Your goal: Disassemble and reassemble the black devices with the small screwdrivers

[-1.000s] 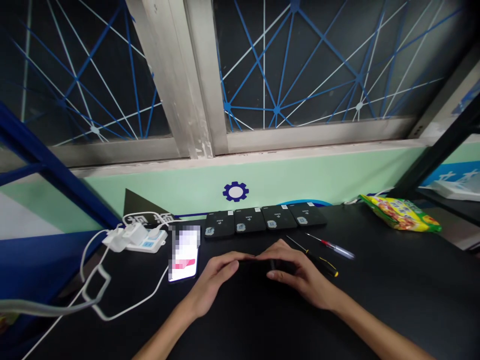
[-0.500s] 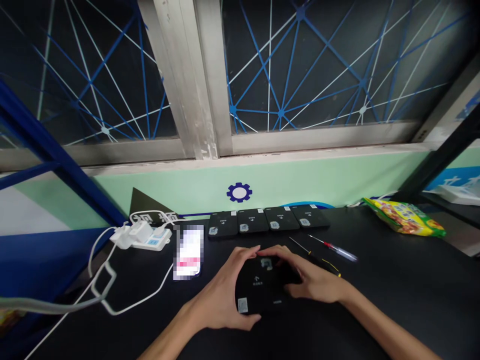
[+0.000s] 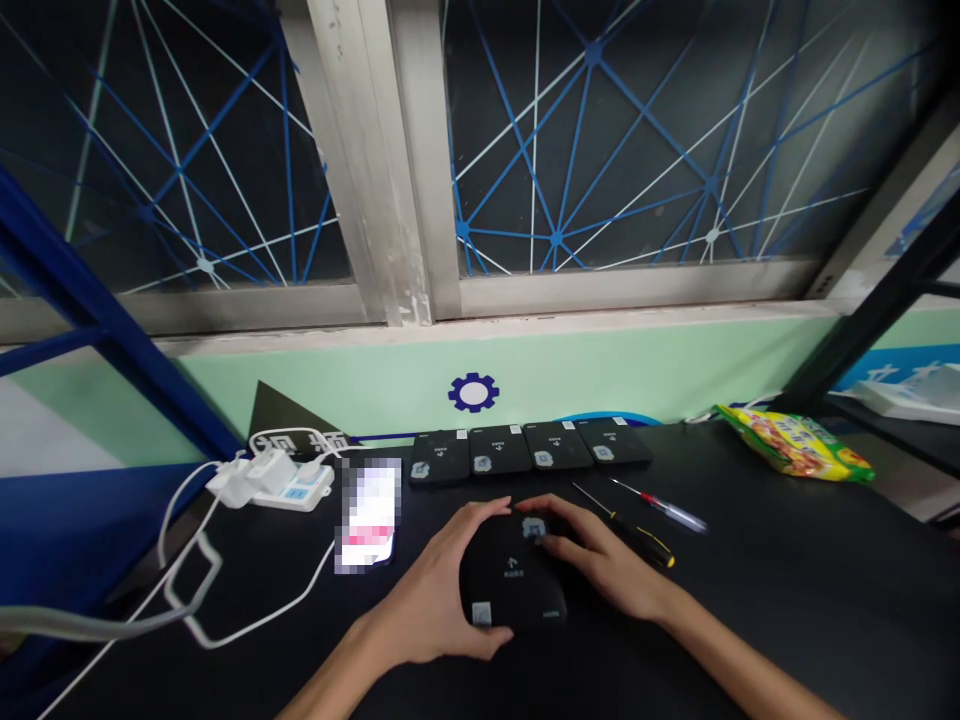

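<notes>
A flat, square black device [image 3: 513, 590] lies between my hands, low over the black desk or on it; I cannot tell which. It bears a pale sticker at its far right corner, a whitish label at its near left corner and small grey print. My left hand [image 3: 435, 590] grips its left side, thumb at the near edge and fingers at the far edge. At the far right corner my right hand [image 3: 596, 555] holds on, the thumb by the pale sticker. Several similar black devices [image 3: 501, 455] stand in a row behind, against the wall.
Right of my right hand lie a black-and-yellow screwdriver [image 3: 641, 540] and a clear-handled screwdriver [image 3: 671, 512]. A yellow-green snack bag [image 3: 799, 445] rests farther right. To the left are a lit phone [image 3: 367, 515], a white power strip [image 3: 296, 490] and a looping white cable [image 3: 259, 628].
The device was tipped almost edge-on, then came down flat with its printed face visible. My left hand spread along its side, and my right thumb moved up onto the sticker corner.
</notes>
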The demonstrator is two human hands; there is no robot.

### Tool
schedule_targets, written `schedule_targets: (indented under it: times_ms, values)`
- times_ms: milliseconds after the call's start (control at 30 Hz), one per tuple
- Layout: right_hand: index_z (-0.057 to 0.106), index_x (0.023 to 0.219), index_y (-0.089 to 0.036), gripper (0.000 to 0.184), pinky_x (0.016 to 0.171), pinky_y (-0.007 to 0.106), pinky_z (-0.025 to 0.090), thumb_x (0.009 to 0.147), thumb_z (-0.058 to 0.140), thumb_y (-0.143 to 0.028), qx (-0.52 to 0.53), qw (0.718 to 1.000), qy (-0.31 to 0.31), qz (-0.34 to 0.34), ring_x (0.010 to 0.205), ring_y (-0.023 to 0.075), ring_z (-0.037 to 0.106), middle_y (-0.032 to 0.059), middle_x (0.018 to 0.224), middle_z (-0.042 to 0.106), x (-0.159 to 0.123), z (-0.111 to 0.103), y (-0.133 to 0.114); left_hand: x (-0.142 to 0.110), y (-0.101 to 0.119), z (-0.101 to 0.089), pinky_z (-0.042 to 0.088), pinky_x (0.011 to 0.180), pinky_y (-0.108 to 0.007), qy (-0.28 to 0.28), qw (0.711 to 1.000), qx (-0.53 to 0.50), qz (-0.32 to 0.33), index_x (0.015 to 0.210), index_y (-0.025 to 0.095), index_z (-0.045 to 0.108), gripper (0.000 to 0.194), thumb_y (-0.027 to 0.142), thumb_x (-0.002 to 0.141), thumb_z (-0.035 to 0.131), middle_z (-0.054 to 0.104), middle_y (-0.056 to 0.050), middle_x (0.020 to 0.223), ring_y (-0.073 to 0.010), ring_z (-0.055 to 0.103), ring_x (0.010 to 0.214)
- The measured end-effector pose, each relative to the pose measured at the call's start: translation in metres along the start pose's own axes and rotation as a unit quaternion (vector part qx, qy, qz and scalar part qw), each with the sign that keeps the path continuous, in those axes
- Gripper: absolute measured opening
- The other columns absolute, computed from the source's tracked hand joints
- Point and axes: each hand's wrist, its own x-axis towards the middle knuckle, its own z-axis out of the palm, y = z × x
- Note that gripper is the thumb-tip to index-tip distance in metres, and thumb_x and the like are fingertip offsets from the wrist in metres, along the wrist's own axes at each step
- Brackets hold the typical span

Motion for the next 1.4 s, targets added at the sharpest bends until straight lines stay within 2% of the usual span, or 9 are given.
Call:
schedule_targets:
  times_ms: [133,233,333,400,467,567,800,1000,1400]
  values:
    - [0.064,0.143,-0.027,0.041,0.109,0.053,0.046,0.104,0.065,-0.043,0.062,0.998,-0.001,0.016,0.123,0.0339,0.063,0.0085,0.122,0.072,0.003,0.003,-0.002,0.0,0.001,0.003,0.032,0.124,-0.066,0.018,0.999,-0.041,-0.017,0.161,0.04,0.043,0.111,0.022,0.064,0.093,0.048,-0.01,0.163,-0.0422,0.045,0.149]
    - [0.066,0.137,-0.026,0.04,0.103,0.048,0.048,0.102,0.068,-0.046,0.092,0.996,0.0,0.023,0.117,0.0317,0.064,0.0079,0.12,0.071,0.004,0.005,-0.001,0.003,-0.002,0.003,0.044,0.116,-0.058,0.042,0.988,-0.126,-0.072,0.16,0.038,0.045,0.088,0.038,0.082,0.087,0.054,-0.01,0.158,-0.0372,0.055,0.138]
    - [0.066,0.135,-0.025,0.039,0.096,0.042,0.047,0.101,0.071,-0.044,0.112,0.993,0.006,0.026,0.109,0.0273,0.063,0.0061,0.116,0.069,0.004,0.006,0.0,0.008,-0.006,0.002,0.053,0.097,-0.046,0.082,0.965,-0.203,-0.145,0.147,0.031,0.058,0.049,0.051,0.103,0.064,0.07,-0.008,0.126,-0.0283,0.068,0.108]
    - [0.066,0.133,-0.025,0.037,0.092,0.04,0.046,0.101,0.071,-0.043,0.119,0.992,0.015,0.026,0.104,0.0256,0.062,0.005,0.111,0.069,0.003,0.007,0.0,0.011,-0.008,0.002,0.054,0.085,-0.04,0.085,0.951,-0.243,-0.174,0.136,0.026,0.067,0.042,0.054,0.107,0.056,0.071,-0.006,0.102,-0.0259,0.068,0.094]
    - [0.066,0.132,-0.025,0.036,0.091,0.039,0.046,0.1,0.072,-0.043,0.124,0.992,0.021,0.032,0.103,0.025,0.062,0.0045,0.109,0.069,0.003,0.007,-0.001,0.013,-0.01,0.002,0.052,0.078,-0.036,0.081,0.943,-0.268,-0.182,0.126,0.023,0.073,0.04,0.053,0.106,0.056,0.067,-0.004,0.091,-0.0249,0.067,0.089]
    - [0.067,0.129,-0.025,0.036,0.089,0.038,0.045,0.099,0.073,-0.043,0.124,0.991,0.024,0.046,0.101,0.0245,0.062,0.0047,0.11,0.07,0.003,0.008,-0.003,0.014,-0.011,0.003,0.05,0.074,-0.032,0.088,0.939,-0.279,-0.18,0.12,0.022,0.076,0.035,0.05,0.103,0.061,0.064,-0.002,0.087,-0.0226,0.064,0.084]
    - [0.068,0.128,-0.024,0.034,0.079,0.035,0.044,0.101,0.07,-0.044,0.115,0.992,0.037,0.044,0.091,0.0221,0.061,0.0031,0.101,0.069,0.004,0.009,-0.002,0.013,-0.01,0.002,0.051,0.076,-0.032,0.086,0.927,-0.313,-0.188,0.121,0.023,0.077,0.036,0.052,0.104,0.063,0.066,-0.002,0.085,-0.0215,0.066,0.083]
    - [0.068,0.126,-0.024,0.035,0.08,0.037,0.046,0.1,0.069,-0.047,0.109,0.992,0.043,0.047,0.092,0.0236,0.061,0.0046,0.103,0.07,0.003,0.01,-0.005,0.013,-0.017,0.001,0.052,0.076,-0.034,0.07,0.921,-0.329,-0.195,0.123,0.022,0.075,0.04,0.055,0.105,0.06,0.072,-0.005,0.09,-0.0236,0.07,0.084]
    - [0.068,0.128,-0.024,0.033,0.084,0.037,0.045,0.102,0.069,-0.044,0.111,0.992,0.035,0.042,0.095,0.0235,0.061,0.0039,0.103,0.069,0.003,0.009,-0.002,0.012,-0.02,0.003,0.05,0.077,-0.033,0.077,0.927,-0.314,-0.191,0.122,0.021,0.075,0.039,0.053,0.107,0.059,0.07,-0.004,0.089,-0.0224,0.068,0.084]
